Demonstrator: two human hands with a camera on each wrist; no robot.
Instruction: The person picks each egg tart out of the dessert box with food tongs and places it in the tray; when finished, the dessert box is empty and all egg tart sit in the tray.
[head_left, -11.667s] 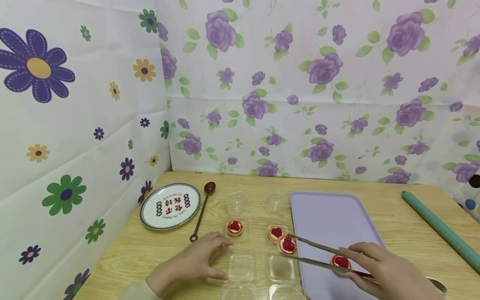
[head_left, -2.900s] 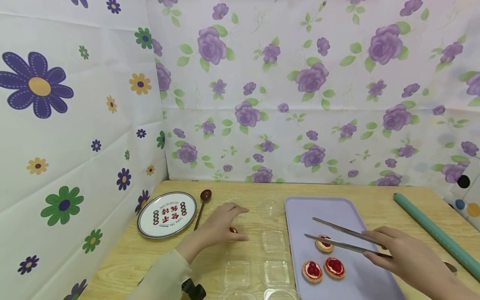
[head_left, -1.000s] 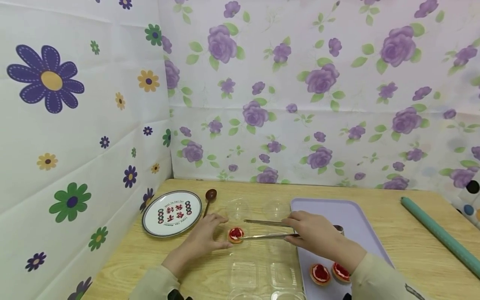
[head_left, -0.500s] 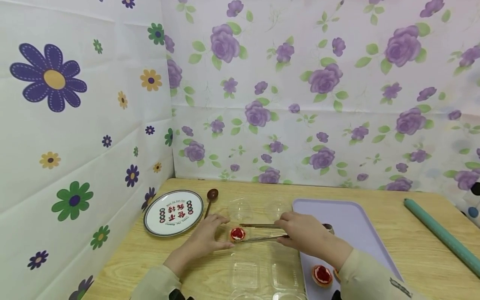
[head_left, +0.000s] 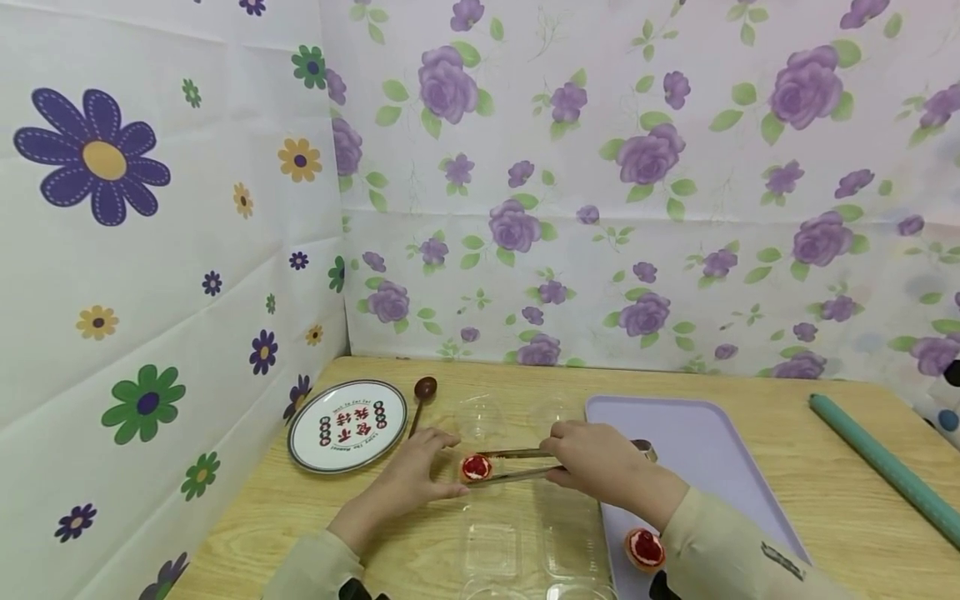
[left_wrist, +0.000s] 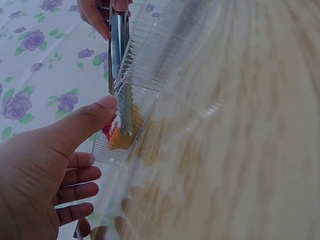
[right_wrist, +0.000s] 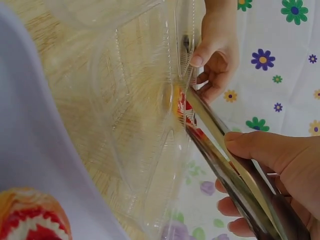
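In the head view my right hand (head_left: 600, 458) grips metal tongs (head_left: 517, 454). Their tips stand on either side of a red-topped tart (head_left: 476, 468), which sits in a clear plastic box (left_wrist: 107, 155). The left wrist view shows the serrated tip against the tart's crust. My left hand (head_left: 408, 475) is at the box's left side, thumb and index finger spread apart. Its thumb tip reaches the box edge in the left wrist view, the other fingers loosely bent. Another tart (head_left: 645, 548) lies on the lilac tray (head_left: 697, 433), partly behind my right sleeve.
More clear boxes (head_left: 491, 546) stand in front, with raised lids (head_left: 478, 417) behind. A white plate (head_left: 347, 427) and dark brown ladle (head_left: 425, 387) are at the left. A green roll (head_left: 877, 458) lies at the far right. Patterned cloth walls enclose the table.
Earlier, the tongs held a tart by the right-hand box; later that box's tart was gone and three tarts lay on the tray. The tongs then moved left and now close around the left box's tart.
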